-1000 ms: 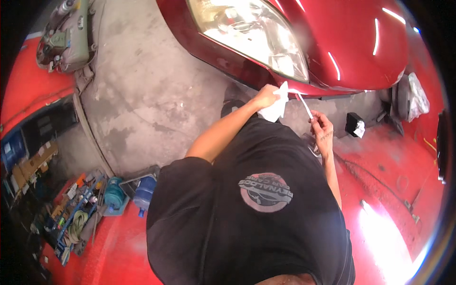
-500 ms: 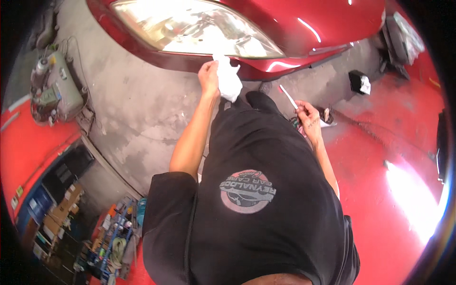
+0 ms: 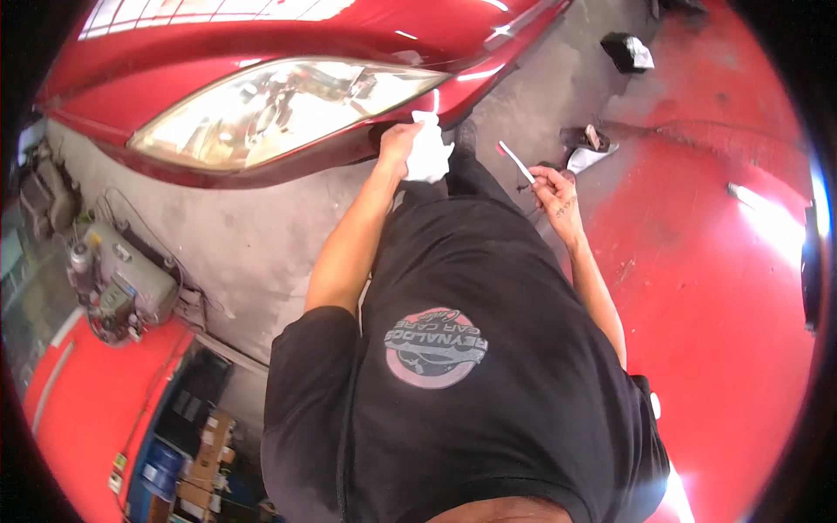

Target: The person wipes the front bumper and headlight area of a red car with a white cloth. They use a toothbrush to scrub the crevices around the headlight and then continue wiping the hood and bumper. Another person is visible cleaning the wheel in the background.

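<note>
My left hand (image 3: 399,150) is closed on a crumpled white cloth (image 3: 428,159) just below the pointed lower corner of a car headlight (image 3: 279,113). Whether the cloth touches the red bumper (image 3: 349,155) I cannot tell. The headlight's lens is clear, with bright glare on it. To the right, away from the car, my right hand (image 3: 556,196) pinches a slim white toothbrush (image 3: 516,163), its reddish end pointing up and left. The fingertips hide its lower end.
Beyond my right hand, a white piece (image 3: 591,159) and small items lie on the floor. A black box with white paper (image 3: 626,54) stands farther off. At left is a grey-green air compressor (image 3: 131,275) with hoses; boxes (image 3: 209,453) fill a shelf at lower left.
My view has turned, so the headlight and compressor sit differently and more of the hood shows. Both hands keep their holds; the cloth is now by the headlight's corner.
</note>
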The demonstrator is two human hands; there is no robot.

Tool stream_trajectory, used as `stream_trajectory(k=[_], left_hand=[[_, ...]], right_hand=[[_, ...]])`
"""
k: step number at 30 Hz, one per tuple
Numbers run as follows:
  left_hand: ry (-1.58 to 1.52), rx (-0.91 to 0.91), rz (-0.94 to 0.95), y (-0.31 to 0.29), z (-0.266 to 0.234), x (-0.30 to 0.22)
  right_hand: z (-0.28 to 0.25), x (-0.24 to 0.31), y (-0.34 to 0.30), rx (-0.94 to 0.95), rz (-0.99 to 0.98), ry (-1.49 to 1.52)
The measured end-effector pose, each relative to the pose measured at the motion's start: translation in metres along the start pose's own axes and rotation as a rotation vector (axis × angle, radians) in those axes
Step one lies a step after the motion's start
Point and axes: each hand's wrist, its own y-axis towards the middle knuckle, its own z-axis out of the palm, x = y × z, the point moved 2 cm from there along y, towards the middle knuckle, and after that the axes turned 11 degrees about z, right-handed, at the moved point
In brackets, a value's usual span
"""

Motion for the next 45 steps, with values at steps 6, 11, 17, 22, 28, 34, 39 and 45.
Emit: stream_trajectory(k=[6,11,17,22,28,34,39,45], left_hand=[[1.022,0.13,0.41,-0.067,0.052,-0.02],[1.652,0.544,0.896,-0.058,0.114,-0.034],[2.181,0.543,0.807,0.061,0.088,-0.004],[2.75,0.721,0.633,0.002,0.059,-0.025],[2.857,0.703,0.43,0.013,0.07,-0.018],[2.648,0.496,0.34,0.051,0.124,0.008],[2.471,0.383,0.197,0.056,0.139,0.024],[2.392,0.337,0.078,0.063,0.144,0.022]], right_hand=[[0.005,-0.033,-0.014,-0.03,0.176,0.162],[0.005,-0.045,-0.017,-0.071,0.254,0.22],[-0.018,-0.062,-0.007,-0.088,0.249,0.244],[-0.057,-0.092,0.006,-0.196,0.229,0.379],[-0.077,-0.104,0.013,-0.243,0.196,0.345],[-0.105,-0.155,-0.007,-0.343,0.27,0.408],[-0.123,-0.249,-0.017,-0.397,0.424,0.416],[-0.135,-0.325,-0.041,-0.412,0.646,0.4]])
